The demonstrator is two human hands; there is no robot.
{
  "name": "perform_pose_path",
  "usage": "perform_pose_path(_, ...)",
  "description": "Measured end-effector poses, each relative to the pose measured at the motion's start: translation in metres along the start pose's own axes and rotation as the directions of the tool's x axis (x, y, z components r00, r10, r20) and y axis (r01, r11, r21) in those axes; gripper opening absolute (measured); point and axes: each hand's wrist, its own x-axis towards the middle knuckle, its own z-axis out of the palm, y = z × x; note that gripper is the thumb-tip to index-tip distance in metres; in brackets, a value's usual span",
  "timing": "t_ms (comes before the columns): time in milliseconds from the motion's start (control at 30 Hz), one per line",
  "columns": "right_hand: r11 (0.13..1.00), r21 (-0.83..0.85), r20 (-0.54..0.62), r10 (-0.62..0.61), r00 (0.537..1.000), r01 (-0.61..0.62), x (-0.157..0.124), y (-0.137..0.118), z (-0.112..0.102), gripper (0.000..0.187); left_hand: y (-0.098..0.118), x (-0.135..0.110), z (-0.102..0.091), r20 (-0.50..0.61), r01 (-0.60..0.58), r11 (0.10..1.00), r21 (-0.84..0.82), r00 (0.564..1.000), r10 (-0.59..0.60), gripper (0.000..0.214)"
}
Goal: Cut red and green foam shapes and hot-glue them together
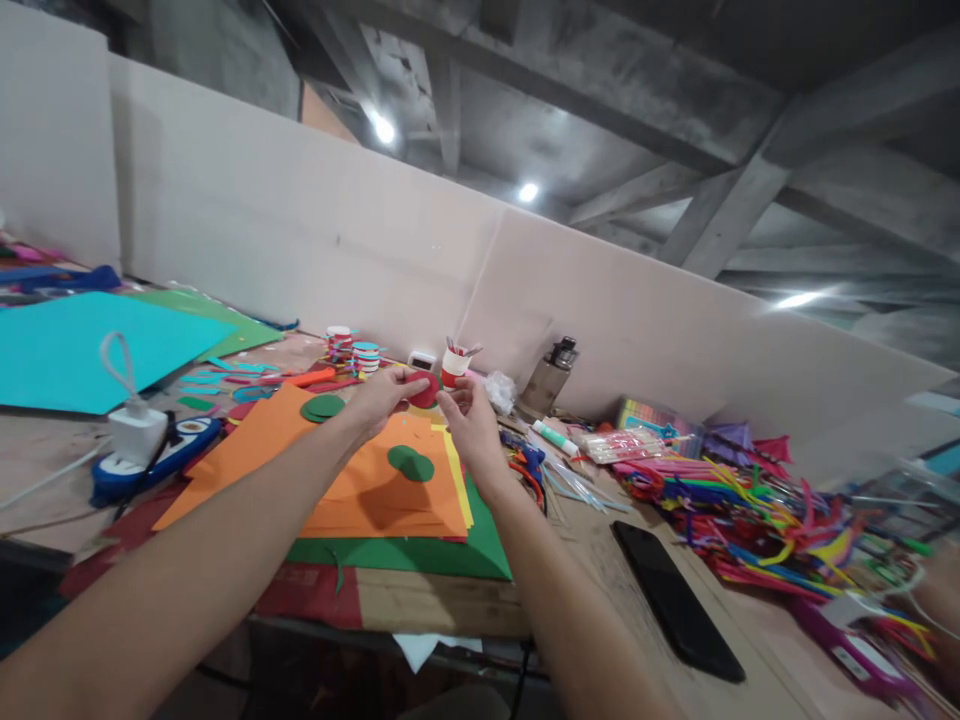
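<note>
A red paper circle (425, 391) is held up over the work surface, pinched at its left side by my left hand (381, 398). The thumb of my right hand (472, 420) meets the circle's right edge, with the other fingers curled behind. Below lie orange sheets (337, 500) with two overlapping green paper circles (411, 463) on them. More green circles (322, 407) rest at the upper left of the stack. Yellow paper (459, 480) and green paper (480, 540) show from under the orange.
A black phone (675, 600) lies at right, near colourful pipe cleaners (765, 520). Behind stand a bottle (549, 378) and a red-and-white cup (455, 364). A glue stick (555, 437) lies close by. At left are a white charger (139, 432) and turquoise sheets (97, 345).
</note>
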Motion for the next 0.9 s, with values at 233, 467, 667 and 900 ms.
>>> perform_pose_path(233,0.943,0.266,0.094,0.18,0.979,-0.199,0.004,0.05,-0.004,0.026,-0.015,-0.004,0.01,0.079,0.078,0.995,0.064,0.993,-0.083,0.041)
perform_pose_path(467,0.897,0.307,0.105,0.302,0.948,-0.319,0.003,0.058,-0.016,0.027,-0.017,-0.008,0.012,0.193,0.076,0.97,0.232,0.973,-0.122,0.036)
perform_pose_path(667,0.902,0.277,0.154,0.3,0.941,-0.332,-0.002,0.05,-0.012,0.022,-0.015,-0.012,0.013,0.116,0.095,0.964,0.248,0.985,-0.127,0.027)
perform_pose_path(900,0.942,0.206,0.053,0.26,0.964,-0.266,0.0,0.056,-0.012,0.025,-0.021,-0.009,0.011,0.017,0.033,0.976,0.217,0.999,-0.038,0.019)
